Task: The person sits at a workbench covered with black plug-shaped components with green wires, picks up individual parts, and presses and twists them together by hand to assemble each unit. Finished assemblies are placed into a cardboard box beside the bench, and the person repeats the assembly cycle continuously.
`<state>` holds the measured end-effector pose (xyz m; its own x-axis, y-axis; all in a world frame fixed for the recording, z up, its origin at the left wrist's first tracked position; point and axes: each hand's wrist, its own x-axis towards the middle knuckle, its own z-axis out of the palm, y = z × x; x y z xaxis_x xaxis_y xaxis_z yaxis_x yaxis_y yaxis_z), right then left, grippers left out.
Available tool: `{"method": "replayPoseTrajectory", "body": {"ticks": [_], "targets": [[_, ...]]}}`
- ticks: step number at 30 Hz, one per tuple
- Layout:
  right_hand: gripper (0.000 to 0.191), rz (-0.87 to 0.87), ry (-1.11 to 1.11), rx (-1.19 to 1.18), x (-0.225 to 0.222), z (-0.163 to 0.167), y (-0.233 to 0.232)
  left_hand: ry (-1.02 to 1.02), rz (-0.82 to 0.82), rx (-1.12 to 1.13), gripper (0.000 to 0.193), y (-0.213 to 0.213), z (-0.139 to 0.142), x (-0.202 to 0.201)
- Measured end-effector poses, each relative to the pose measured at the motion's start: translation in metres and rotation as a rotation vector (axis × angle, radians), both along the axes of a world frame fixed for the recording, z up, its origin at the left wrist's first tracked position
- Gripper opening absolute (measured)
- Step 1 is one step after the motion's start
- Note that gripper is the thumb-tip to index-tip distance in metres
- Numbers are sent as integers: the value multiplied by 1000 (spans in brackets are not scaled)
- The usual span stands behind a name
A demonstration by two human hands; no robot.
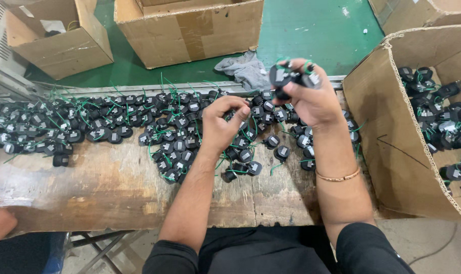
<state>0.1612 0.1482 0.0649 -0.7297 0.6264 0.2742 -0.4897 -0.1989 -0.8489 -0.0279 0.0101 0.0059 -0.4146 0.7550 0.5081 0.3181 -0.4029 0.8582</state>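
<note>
On the worn wooden bench (114, 187), nearest to the person, the left hand (221, 123) reaches into the heap of small black parts with green wires (174, 127), fingers pinched on one piece there. A bit further, the right hand (311, 96) is clenched around a bunch of the same parts (291, 78) (held above the pile). With so many in one grip, I think one can slip out, or the wires can tangle. At far right stands a cardboard box (392, 147) with more parts

Black parts (164, 127) w/ green wires, brown cardboard boxes (190, 30), green floor (311, 30), grey rag (245, 68).
</note>
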Motion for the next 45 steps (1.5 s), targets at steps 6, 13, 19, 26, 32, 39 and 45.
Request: {"method": "replayPoseTrajectory", "body": {"ticks": [6, 13, 19, 26, 32, 39, 45], "targets": [[34, 43, 358, -451, 21, 1, 29, 731, 59, -448, 29, -6, 8, 10], [33, -92, 417, -514, 30, -5, 43, 848, -30, -435, 24, -9, 2, 3], [31, -182, 333, -474, 16, -11, 36, 730, 0, -274, 24, -11, 10, 5], [30, -85, 247, -475, -4, -11, 18, 524, 178, 198, 26, -14, 20, 11], [33, 74, 108, -453, -34, -19, -4, 367, 260, 447, 29, -12, 11, 8], [38, 378, -30, -410, -51, -39, -24, 303, 341, 500, 25, -13, 5, 5], [39, 451, -124, -433, -59, -52, -30, 213, 447, 478, 24, -15, 5, 2]]}}
